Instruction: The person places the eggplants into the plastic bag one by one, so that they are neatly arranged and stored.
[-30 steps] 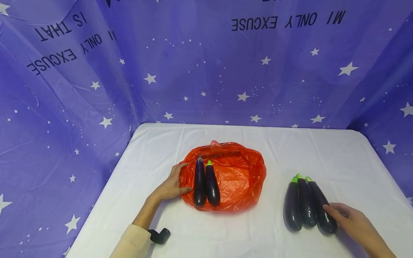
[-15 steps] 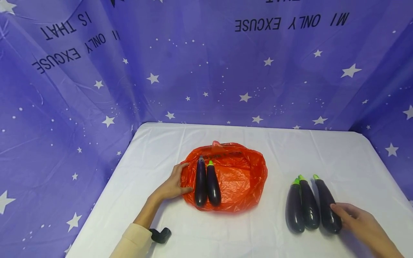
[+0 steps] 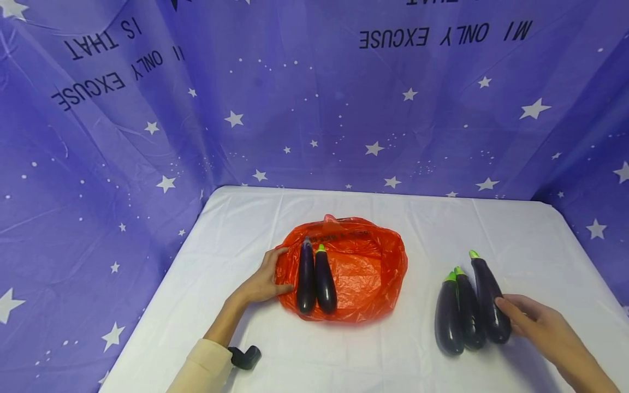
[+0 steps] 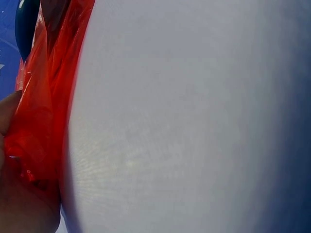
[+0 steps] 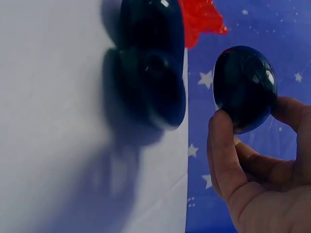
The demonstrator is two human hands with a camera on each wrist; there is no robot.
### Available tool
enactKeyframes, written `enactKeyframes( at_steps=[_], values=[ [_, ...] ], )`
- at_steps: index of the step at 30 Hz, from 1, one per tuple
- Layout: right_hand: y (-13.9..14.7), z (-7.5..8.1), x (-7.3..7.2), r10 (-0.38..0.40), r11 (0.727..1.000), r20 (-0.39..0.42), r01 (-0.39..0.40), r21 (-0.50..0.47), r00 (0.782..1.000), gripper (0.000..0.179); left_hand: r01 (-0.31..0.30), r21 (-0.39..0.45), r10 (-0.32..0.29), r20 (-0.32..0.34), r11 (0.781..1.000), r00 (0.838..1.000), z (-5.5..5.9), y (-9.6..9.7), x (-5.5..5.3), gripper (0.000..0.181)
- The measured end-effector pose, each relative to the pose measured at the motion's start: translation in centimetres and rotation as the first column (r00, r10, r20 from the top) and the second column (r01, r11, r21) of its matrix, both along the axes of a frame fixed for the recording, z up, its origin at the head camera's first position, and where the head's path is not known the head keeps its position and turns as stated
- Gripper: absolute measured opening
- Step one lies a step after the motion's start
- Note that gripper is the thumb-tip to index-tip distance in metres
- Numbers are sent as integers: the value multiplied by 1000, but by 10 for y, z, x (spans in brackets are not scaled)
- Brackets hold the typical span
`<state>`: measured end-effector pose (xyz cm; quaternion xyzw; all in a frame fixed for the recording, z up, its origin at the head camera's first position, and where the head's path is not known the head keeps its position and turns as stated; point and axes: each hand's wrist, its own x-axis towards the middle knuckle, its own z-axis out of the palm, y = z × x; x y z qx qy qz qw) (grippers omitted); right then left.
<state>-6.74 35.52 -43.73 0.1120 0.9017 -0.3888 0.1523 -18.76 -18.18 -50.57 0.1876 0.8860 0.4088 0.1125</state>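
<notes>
My right hand point(image 3: 535, 322) pinches a dark purple eggplant point(image 3: 487, 295) between thumb and fingers. It is raised off the table, as the right wrist view shows with the held eggplant point(image 5: 245, 87) apart from the others. Beside it lie two more eggplants, a left one point(image 3: 448, 319) and a middle one point(image 3: 469, 316), both with green stem ends. My left hand point(image 3: 262, 281) grips the left rim of an open red plastic bag point(image 3: 356, 278); the bunched plastic point(image 4: 41, 126) shows against the hand in the left wrist view. Two eggplants point(image 3: 306, 281) lie side by side in the bag's left half.
A white cloth point(image 3: 368, 360) covers the table. Purple star-printed curtains point(image 3: 314, 109) stand behind it and along both sides. A black strap piece point(image 3: 244, 357) sticks out by the left wrist, under a cream sleeve point(image 3: 203, 363).
My right hand has drawn the rightmost eggplant away from its two neighbours, then raised it and moved it slightly away from me. The left hand stays at the bag's rim.
</notes>
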Motion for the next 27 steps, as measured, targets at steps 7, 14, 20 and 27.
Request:
enactKeyframes(
  at_steps=[7, 14, 20, 27],
  values=[
    [-17, 10, -5, 29, 999, -58, -30, -16, 998, 61, 2, -4, -2, 2, 1000, 1000, 1, 1, 0, 90],
    [-39, 20, -14, 48, 998, -107, -53, -46, 993, 58, -1, 3, 1, 7, 1000, 1000, 3, 1, 2, 89],
    [-64, 28, -23, 68, 994, -123, -78, -77, 990, 60, 3, 2, -3, -3, 1000, 1000, 2, 0, 1, 89],
    [-91, 34, -32, 91, 991, -81, -99, -89, 992, 70, 3, 6, -3, -8, 1000, 1000, 2, 0, 1, 89]
  ],
)
